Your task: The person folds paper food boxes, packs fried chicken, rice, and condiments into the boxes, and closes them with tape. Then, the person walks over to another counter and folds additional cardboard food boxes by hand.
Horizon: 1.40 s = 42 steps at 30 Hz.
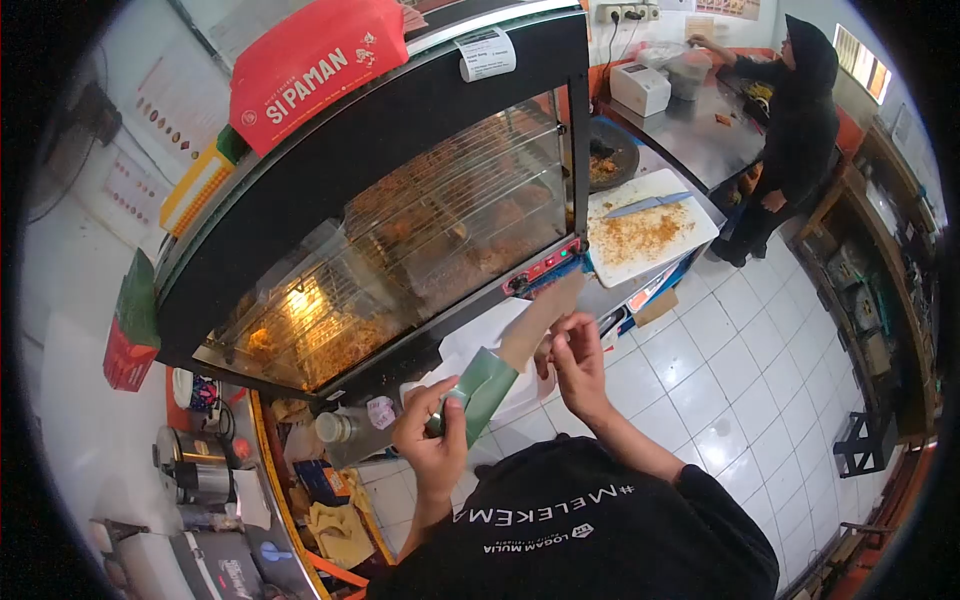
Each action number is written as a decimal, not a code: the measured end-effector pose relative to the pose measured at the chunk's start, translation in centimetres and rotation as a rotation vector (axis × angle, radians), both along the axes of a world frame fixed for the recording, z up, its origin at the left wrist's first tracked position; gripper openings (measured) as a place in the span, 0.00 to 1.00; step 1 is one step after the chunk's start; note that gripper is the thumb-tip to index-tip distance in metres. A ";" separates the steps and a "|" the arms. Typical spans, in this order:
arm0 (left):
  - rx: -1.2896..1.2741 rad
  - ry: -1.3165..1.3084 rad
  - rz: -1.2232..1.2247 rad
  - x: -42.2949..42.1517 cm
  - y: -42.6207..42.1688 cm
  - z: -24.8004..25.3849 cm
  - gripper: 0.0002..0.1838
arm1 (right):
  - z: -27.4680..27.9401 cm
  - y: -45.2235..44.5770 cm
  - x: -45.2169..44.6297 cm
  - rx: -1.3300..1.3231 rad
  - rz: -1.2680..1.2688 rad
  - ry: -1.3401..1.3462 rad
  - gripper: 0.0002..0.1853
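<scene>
My left hand point(437, 432) is closed around a green packet point(480, 393), thumb on its front face. A brown paper piece point(541, 322) extends from the packet's upper end toward the upper right. Beside that brown piece is my right hand point(579, 366), its fingers curled together at the piece's lower right edge; whatever they pinch is too small to make out. A white open box point(468, 341) lies behind the packet, partly hidden by it and by my hands.
A glass display warmer point(400, 220) with lit food fills the upper left. Right of it, a white cutting board point(640, 258) holds crumbs and a knife point(648, 205). Another person point(795, 120) in dark clothes stands at a metal counter point(705, 135). A black stool point(862, 445) is at right.
</scene>
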<state>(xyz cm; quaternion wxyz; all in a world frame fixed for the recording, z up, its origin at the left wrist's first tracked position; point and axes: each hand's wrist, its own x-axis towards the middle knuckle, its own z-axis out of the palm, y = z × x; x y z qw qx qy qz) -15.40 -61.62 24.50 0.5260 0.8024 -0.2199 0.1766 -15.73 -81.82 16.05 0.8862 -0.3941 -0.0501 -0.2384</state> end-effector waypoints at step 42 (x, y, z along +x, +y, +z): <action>0.334 0.365 -0.361 7.2 13.2 2.4 0.18 | 8.8 -0.6 -0.1 -1.418 0.157 0.104 0.41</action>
